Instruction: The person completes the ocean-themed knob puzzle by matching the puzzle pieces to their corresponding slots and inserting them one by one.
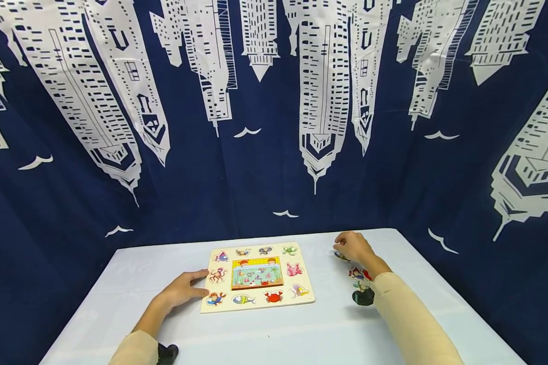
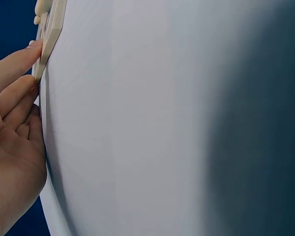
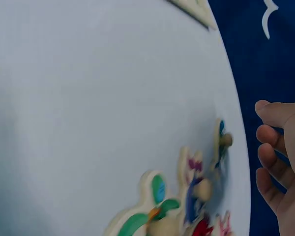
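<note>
A pale wooden puzzle board (image 1: 258, 249) lies on the white table, sea-animal pictures round its border and an aquarium scene in the middle. My left hand (image 1: 182, 291) touches its left edge, thumb and forefinger spread apart. The left wrist view shows the fingertips (image 2: 35, 45) against the board's side. To the right of the board, my right hand (image 1: 357, 248) hovers above a knobbed blue fish piece (image 3: 220, 142), fingers loosely bent and holding nothing. Closer to me are a green-and-orange piece (image 3: 157, 189) and a blue-and-purple piece (image 3: 192, 191), both with wooden knobs.
A red piece (image 3: 202, 227) lies among the loose pieces, partly cut off by the frame. The white table (image 1: 274, 339) ends at a dark blue curtain (image 1: 237, 192) printed with white buildings. Dark round wrist devices show beside the left sleeve (image 1: 137, 347) and the right sleeve (image 1: 411, 314).
</note>
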### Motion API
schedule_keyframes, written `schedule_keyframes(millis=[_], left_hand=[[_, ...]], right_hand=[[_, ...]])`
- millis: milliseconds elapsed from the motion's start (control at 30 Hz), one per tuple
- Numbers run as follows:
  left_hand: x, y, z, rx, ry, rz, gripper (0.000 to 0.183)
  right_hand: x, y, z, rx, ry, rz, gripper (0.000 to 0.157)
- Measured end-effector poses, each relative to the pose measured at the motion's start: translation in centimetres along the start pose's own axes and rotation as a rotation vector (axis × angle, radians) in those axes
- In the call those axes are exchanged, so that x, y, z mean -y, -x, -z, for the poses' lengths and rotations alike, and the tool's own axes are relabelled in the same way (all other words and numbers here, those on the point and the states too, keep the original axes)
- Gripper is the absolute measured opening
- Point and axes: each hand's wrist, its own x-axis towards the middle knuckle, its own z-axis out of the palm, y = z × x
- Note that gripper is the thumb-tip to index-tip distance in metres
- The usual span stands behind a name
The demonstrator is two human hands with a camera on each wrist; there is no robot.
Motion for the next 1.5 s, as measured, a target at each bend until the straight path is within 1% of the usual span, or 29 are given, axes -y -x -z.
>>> schedule_keyframes(millis=[133,333,400,533,767,933,1067,1200,1300,1500], left_hand=[[0.2,0.0,0.1,-0.008,-0.010,0.009,0.066],[0.0,-0.1,0.0,-0.008,-0.011,-0.004,0.065],[0.0,-0.1,-0.1,-0.009,-0.015,-0.008,0.065],[0.2,-0.1,-0.1,-0.010,-0.019,-0.003,0.065],[0.1,-0.1,0.0,-0.014,-0.020,-0.009,0.065],[0.0,0.0,0.0,-0.009,-0.017,-0.009,0.065],[-0.1,0.1,0.0,-0.010,-0.016,-0.006,0.065],[-0.1,0.0,0.0,-0.009,-0.018,-0.005,0.065],[-0.2,0.0,0.0,-0.007,-0.022,-0.009,0.065],[-0.1,0.1,0.0,-0.006,-0.015,0.012,0.066]], right_hand=[[-0.9,0.3,-0.4,0.005,0.008,-0.032,0.022],[-1.6,0.6,-1.2,0.000,0.032,-0.078,0.022],[-1.7,0.8,-1.5,-0.002,0.033,-0.104,0.021],[-2.0,1.1,-2.1,-0.015,0.026,-0.126,0.015],[-2.1,1.0,-2.8,-0.059,0.002,-0.104,0.009],[-1.7,0.9,-3.1,-0.063,0.005,-0.115,0.009],[-1.4,1.0,-2.7,-0.054,0.031,-0.108,0.009],[-1.0,1.0,-2.3,-0.040,0.037,-0.087,0.010],[-0.6,0.7,-2.1,-0.050,0.031,-0.058,0.010],[0.7,0.4,-2.3,-0.078,0.001,0.000,0.009]])
